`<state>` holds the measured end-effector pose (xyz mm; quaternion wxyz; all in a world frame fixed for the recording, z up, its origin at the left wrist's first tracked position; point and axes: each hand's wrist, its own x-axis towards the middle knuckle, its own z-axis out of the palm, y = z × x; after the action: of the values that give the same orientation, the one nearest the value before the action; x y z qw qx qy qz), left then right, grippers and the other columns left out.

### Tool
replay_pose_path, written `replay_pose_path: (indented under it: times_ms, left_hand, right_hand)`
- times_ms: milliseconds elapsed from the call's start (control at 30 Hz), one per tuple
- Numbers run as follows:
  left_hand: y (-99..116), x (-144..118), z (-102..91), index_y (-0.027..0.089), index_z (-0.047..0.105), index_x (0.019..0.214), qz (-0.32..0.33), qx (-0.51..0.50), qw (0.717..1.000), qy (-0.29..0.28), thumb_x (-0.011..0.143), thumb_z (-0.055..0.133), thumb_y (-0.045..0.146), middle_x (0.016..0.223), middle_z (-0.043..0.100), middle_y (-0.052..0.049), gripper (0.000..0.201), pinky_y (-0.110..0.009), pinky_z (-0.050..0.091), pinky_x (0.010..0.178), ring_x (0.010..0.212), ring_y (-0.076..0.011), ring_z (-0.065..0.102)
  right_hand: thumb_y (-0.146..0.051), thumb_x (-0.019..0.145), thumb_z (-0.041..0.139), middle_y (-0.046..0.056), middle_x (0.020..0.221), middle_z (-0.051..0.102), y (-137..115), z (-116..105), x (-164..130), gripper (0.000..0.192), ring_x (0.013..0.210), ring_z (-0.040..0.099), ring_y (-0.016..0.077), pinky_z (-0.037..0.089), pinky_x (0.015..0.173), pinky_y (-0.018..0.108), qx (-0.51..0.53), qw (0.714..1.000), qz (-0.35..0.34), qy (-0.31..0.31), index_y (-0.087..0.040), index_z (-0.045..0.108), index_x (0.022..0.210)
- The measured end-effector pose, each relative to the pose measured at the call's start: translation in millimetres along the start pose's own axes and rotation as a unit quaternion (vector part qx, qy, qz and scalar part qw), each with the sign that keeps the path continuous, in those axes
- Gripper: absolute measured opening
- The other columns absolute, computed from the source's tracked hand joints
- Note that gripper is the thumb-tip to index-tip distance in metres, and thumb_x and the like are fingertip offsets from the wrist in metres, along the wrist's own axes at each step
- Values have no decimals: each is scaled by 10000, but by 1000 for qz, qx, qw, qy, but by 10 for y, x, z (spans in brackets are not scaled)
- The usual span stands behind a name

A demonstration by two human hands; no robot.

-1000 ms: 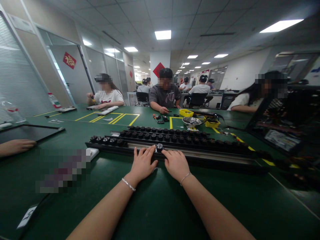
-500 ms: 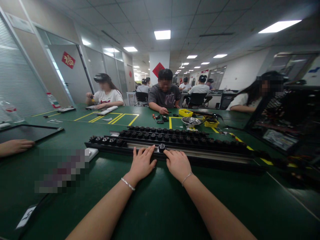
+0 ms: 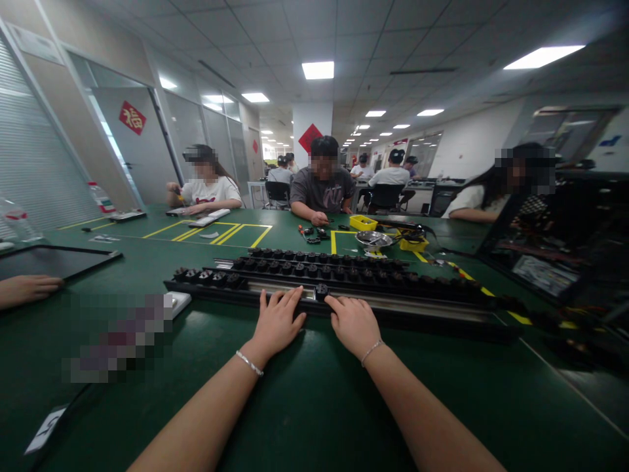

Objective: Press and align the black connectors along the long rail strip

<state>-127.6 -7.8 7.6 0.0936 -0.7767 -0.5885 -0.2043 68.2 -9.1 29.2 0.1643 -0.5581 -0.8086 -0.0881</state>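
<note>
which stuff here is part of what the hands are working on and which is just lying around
In use:
left hand flat on the long black rail
right hand at the small black part on it
rows of black parts behind

Lying about:
yellow bins
metal bowl
water bottle
white block

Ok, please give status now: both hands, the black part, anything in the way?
Left hand flat on rail, open. Right hand fingertips at small black part, grip unclear. Nothing blocks; rows of black parts lie behind.
</note>
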Motion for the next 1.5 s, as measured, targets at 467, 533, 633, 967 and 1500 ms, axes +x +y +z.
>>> replay_pose_path:
  times_ms: [467,533,633,967,1500]
  left_hand:
    - [-5,-5,22,302,297,1404,0,18,1000,7,876,399,436,1358,504,-20,554,-605,120,1086,1191,-269,429]
    - [-7,-6,22,298,291,1408,0,18,1000,6,876,400,435,1362,500,-22,560,-604,118,1088,1195,-268,427]
    - [-9,-6,13,295,288,1409,-1,18,1000,3,875,401,437,1364,496,-22,564,-609,121,1085,1195,-269,425]
    - [-24,-6,31,292,281,1412,4,12,1000,4,873,404,436,1371,490,-16,571,-616,105,1085,1202,-271,414]
    - [-26,-7,28,294,278,1413,2,13,1000,-5,871,399,443,1364,497,-22,575,-609,100,1089,1209,-269,415]
  right_hand:
    - [-252,850,431,46,1061,650,92,-68,-25,393,967,547,194,309,885,334,2,999,15,-35,-306,539,1224]
    - [-254,850,432,46,1064,650,98,-70,-27,395,969,547,194,309,885,334,3,999,15,-37,-309,537,1227]
    - [-252,852,432,49,1070,648,103,-68,-26,393,977,545,191,311,884,333,0,999,15,-40,-310,534,1227]
    - [-228,854,419,52,1059,648,190,-63,-26,396,963,558,193,340,862,322,6,999,0,-49,-290,537,1226]
    - [-206,860,393,50,1054,649,309,-65,-32,425,950,567,193,359,856,318,-13,998,-16,-67,-295,516,1257]
